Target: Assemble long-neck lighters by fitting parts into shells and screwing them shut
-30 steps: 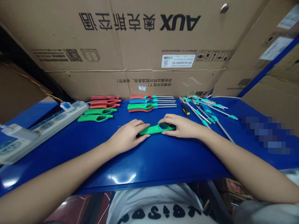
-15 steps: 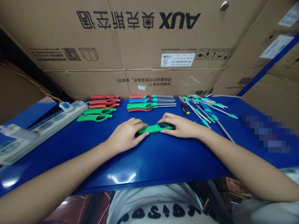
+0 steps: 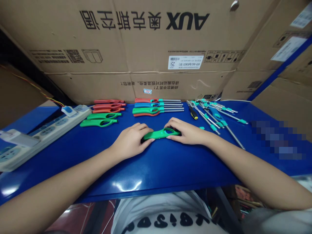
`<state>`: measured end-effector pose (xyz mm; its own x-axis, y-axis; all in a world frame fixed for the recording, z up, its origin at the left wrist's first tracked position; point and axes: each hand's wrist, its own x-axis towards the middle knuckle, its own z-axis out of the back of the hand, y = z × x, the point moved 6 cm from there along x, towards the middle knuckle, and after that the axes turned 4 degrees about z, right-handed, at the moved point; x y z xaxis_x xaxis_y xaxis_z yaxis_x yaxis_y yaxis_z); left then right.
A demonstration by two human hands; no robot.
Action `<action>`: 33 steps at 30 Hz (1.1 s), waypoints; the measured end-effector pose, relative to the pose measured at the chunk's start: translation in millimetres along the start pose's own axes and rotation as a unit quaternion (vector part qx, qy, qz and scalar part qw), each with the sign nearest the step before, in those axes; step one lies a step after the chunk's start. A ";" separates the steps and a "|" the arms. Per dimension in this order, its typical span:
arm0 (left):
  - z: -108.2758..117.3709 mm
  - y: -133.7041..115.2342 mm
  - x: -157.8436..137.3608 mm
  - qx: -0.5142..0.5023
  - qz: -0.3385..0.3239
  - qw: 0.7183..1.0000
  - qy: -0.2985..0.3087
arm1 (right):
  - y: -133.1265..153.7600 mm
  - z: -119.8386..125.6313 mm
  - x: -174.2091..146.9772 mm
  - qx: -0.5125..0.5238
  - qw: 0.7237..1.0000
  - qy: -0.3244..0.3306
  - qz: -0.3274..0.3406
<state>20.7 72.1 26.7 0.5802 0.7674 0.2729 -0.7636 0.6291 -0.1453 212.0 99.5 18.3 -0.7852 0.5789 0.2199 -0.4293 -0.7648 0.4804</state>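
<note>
A green utility lighter (image 3: 161, 134) lies crosswise between my two hands, low over the blue tabletop. My left hand (image 3: 135, 139) grips its broad rear end, thumb along the near side. Around the narrower front end, by the trigger opening, my right hand (image 3: 181, 131) is closed with thumb and fingers. That front end is hidden in my right hand. A small teal piece (image 3: 201, 127) peeks out behind my right wrist; what it belongs to cannot be told.
Green lighter handles (image 3: 99, 123) and red ones (image 3: 109, 106) lie left. Lighters with metal tubes (image 3: 146, 110) line the back. Right of them are a black-yellow screwdriver (image 3: 193, 112) and loose metal tubes (image 3: 227, 128). A power strip (image 3: 46, 131) runs along the left; cardboard (image 3: 146, 48) walls the back.
Both hands keep their hold on the green lighter. My right hand and the lighter have shifted very slightly left, and more of the teal piece shows behind my wrist.
</note>
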 end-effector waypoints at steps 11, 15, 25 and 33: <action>-1.4 1.9 -0.6 0.008 0.004 1.000 0.000 | -1.0 -1.8 1.6 -0.008 1.000 -0.003 0.007; -1.1 2.1 -0.9 0.009 0.008 1.000 0.001 | -1.3 -1.7 2.2 -0.012 1.000 -0.003 -0.003; -3.1 0.7 -1.3 0.020 0.005 1.000 0.007 | -4.0 -2.5 1.2 0.007 1.000 -0.011 -0.013; -4.3 3.5 -0.1 -0.016 0.024 1.000 0.011 | 3.1 4.0 1.5 -0.001 0.999 -0.032 0.013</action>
<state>19.2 74.8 22.1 0.5489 0.7996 0.2437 -0.7821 0.5942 -0.1878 211.3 99.2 23.6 -0.7665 0.5750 0.2860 -0.4099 -0.7809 0.4714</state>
